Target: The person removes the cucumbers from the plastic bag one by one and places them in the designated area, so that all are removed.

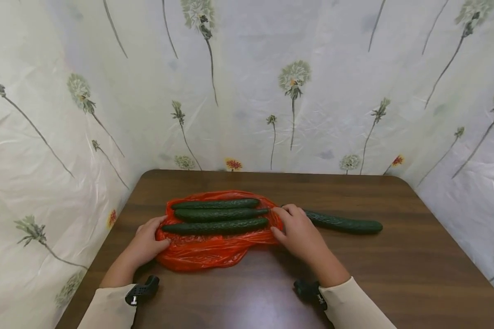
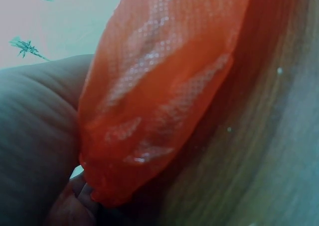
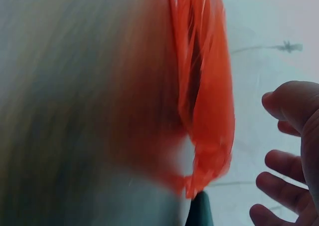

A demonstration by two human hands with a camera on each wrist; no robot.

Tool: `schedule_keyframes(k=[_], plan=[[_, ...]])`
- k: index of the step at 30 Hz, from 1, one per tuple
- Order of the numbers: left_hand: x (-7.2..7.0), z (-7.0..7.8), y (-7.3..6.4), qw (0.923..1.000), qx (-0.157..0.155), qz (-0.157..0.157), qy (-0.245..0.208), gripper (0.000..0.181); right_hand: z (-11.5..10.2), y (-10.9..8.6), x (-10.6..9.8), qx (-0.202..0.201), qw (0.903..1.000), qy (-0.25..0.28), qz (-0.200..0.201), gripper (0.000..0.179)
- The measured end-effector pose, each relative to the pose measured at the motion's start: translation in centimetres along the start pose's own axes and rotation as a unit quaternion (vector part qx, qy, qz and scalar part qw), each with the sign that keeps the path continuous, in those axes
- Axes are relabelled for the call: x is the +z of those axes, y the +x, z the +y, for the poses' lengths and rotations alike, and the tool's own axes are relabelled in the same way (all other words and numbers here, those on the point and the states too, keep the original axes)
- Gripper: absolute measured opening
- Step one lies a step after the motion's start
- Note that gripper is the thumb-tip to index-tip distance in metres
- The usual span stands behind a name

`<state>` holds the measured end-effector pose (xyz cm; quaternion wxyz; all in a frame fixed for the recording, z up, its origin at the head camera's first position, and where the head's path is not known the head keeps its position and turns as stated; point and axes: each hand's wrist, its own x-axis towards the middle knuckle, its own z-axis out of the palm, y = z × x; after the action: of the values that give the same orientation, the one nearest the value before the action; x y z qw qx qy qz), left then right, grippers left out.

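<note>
Three dark green cucumbers (image 1: 220, 214) lie side by side on a red plastic bag (image 1: 201, 256), whose crumpled edges spread around them. My left hand (image 1: 148, 240) holds the bag's left end, its thumb on the near side. In the left wrist view, the bag (image 2: 159, 101) hangs right beside the thumb (image 2: 40, 131). Over the bag's right end is my right hand (image 1: 300, 233), fingers loosely spread. The right wrist view shows its fingers (image 3: 286, 186) apart from the bag (image 3: 212, 96). Another cucumber (image 1: 346, 224) lies right of that hand, its left end hidden behind it.
Everything lies on a brown wooden table (image 1: 395, 274) with rounded far corners. A shiny curtain (image 1: 247, 91) printed with dandelions encloses its back and sides. Black wrist cameras (image 1: 142, 290) are strapped over the light sleeves (image 1: 356, 308).
</note>
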<state>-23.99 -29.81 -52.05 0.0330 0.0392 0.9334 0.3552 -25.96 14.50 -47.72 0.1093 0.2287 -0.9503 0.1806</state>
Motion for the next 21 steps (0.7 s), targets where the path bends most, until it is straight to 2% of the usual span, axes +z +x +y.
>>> schedule_keyframes(k=[5, 14, 21], plan=[[-0.2, -0.2, -0.1, 1.0000, 0.007, 0.004, -0.001, 0.074, -1.3, 1.0, 0.4, 0.000, 0.9998, 0.019, -0.011, 0.051], [0.0, -0.1, 0.2, 0.9999, 0.011, 0.002, 0.000, 0.075, -2.5, 2.1, 0.9, -0.014, 0.9996, 0.013, -0.019, 0.051], [-0.1, -0.2, 0.1, 0.9999, 0.011, 0.005, 0.003, 0.074, -4.0, 3.2, 1.7, -0.035, 0.9986, -0.030, -0.024, 0.052]])
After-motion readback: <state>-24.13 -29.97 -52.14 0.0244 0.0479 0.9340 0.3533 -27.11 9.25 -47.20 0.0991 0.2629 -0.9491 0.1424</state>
